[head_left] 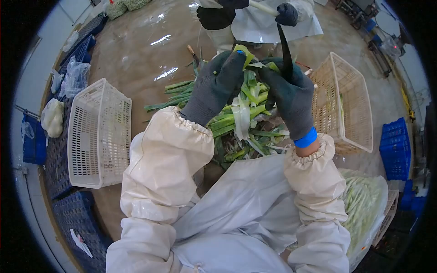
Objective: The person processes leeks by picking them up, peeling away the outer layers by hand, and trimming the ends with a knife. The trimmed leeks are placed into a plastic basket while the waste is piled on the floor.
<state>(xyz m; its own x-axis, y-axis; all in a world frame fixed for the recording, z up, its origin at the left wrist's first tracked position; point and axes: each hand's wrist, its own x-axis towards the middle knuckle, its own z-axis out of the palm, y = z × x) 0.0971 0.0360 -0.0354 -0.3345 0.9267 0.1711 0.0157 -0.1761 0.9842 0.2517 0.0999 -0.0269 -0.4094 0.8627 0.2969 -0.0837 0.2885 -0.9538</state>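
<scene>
In the head view, my left hand point(223, 77) is closed on a leek piece point(246, 52), pale yellow-green and raised above the leek trimmings point(246, 113); fingers hide much of it, so it may be a short stalk or only a folded leaf. My right hand point(287, 93) is wrapped round a knife point(286, 54), its dark, tapering blade pointing up, with green leaf close by my fingers.

I judge the leek piece light, crisp at the thick part and limp at the leaf, slick when wet and easily split or bruised. I would pinch it at the firmer part with a modest grip, fingertips clear of the blade.

My gloves are grey knit with darker coated fingers; the cream sleeves are smooth, creased and gathered at the cuffs. The trimmings are flat, ribbon-like leaves, dark green to almost white, tangled on the wet, shiny brown floor point(150, 50). A white crate point(100, 136) of stiff plastic lattice stands to my left, another crate point(348, 104) to my right. Across from me, a co-worker's gloved hand point(287, 14) holds a long white stalk point(263, 7).
</scene>
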